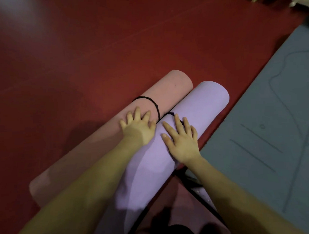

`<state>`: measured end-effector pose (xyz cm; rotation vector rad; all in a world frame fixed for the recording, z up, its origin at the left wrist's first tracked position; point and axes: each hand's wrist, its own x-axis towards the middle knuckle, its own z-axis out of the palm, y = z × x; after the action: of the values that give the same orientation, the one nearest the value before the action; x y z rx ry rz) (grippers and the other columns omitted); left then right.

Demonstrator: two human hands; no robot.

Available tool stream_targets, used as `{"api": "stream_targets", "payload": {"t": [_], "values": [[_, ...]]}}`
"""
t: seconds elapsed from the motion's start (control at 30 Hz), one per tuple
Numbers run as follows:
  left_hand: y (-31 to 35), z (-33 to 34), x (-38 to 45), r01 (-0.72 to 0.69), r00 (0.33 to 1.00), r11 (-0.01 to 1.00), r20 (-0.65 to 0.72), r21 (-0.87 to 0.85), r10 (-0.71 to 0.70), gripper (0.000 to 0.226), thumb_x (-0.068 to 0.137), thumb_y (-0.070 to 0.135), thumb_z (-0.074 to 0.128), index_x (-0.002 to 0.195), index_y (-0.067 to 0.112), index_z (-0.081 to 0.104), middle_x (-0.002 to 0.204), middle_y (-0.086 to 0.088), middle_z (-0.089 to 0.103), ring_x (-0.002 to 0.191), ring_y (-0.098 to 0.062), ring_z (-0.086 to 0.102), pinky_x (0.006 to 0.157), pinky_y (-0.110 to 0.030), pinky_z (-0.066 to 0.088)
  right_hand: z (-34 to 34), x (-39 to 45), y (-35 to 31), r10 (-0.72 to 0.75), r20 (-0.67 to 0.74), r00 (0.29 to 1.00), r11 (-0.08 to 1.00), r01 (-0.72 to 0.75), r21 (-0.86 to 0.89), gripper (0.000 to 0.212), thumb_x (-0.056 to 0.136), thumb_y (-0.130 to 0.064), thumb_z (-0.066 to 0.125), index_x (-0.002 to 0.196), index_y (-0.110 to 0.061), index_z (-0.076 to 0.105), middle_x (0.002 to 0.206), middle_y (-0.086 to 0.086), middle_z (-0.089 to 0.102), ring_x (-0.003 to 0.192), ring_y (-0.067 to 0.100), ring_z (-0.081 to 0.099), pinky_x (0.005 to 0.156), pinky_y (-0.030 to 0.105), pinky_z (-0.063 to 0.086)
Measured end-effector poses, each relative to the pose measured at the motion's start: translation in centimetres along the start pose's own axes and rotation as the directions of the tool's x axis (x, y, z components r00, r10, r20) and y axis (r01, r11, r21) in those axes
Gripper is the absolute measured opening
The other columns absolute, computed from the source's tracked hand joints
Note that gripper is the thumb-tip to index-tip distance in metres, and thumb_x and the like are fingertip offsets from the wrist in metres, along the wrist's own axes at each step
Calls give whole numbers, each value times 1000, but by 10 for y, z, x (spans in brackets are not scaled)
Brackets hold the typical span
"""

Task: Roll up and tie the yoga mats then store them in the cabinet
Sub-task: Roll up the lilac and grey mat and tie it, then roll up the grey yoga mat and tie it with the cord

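Left hand point(139, 129) flat, fingers spread, on pink mat point(168, 91); right hand point(181, 140) flat on purple mat point(207, 99) (both rolled, cord-tied), side by side on red floor point(95, 49).

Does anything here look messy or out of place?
Mostly tidy: the pink mat and purple mat lie rolled side by side, each with a dark cord, a hand resting on each. The one odd thing is the grey mat at the right, lying flat and unrolled on the red floor.
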<state>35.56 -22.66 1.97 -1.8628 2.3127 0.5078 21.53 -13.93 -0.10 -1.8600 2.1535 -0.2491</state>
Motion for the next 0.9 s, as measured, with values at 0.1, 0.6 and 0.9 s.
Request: {"api": "stream_targets", "payload": {"t": [0.1, 0.6, 0.9], "values": [[-8, 4, 2, -20, 1000, 999, -15, -30, 20, 52, 98, 46, 23, 149, 42, 11, 159, 5, -5, 145, -28, -5, 114, -56, -1, 0, 4, 0, 13, 34, 999, 1000, -12, -18, 76, 78, -70, -4, 147, -49, 19, 160, -10, -11, 146, 21, -12, 114, 41, -7], [55, -12, -50, -242, 957, 970, -162, 13, 241, 56, 99, 39, 33, 150, 21, 19, 158, -4, 16, 142, -28, 17, 114, -39, 14, -59, -59, 66, -2, -78, 997, 1000, 1, -2, 66, 89, -51, 14, 145, -28, 38, 156, 3, 26, 140, 26, 30, 107, 40, 24], [205, -46, -114, -573, 783, 806, -194, 146, 592, 55, 97, 40, 37, 147, 19, 27, 156, -6, 22, 140, -26, 24, 111, -34, 17, -136, -167, 155, 197, -264, 944, 972, -224, -74, 43, 89, -33, 47, 125, -14, 62, 130, 12, 58, 110, 35, 59, 87, 45, 45]]}}
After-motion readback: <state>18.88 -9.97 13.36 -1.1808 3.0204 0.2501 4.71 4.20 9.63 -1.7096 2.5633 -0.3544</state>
